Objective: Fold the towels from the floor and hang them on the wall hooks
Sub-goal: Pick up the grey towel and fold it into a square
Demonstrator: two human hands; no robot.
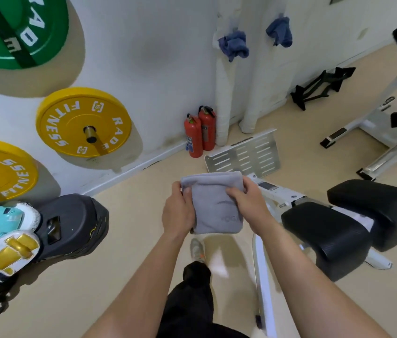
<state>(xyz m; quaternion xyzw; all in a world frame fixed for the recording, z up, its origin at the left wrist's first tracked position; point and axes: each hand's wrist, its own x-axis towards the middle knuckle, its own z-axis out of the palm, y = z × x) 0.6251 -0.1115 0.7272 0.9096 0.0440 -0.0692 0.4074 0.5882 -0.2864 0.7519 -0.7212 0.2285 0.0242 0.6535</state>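
Both forearms reach forward from the near edge. Left hand [178, 211] grips the left edge of a folded grey towel [214, 203], thumb on top; right hand [246, 203] grips its right edge, fingers curled over the front. Towel held between the hands, above the beige floor [131, 228]. Far on the white wall [168, 57], two blue towels [234, 45] hang bunched, well apart from the hands.

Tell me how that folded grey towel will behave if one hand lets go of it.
The grey towel is probably floppy: its edges curve softly where the left hand and right hand pinch it. It looks light, as it is held up by the fingers alone. With one side released, the layers would likely droop and unfold.
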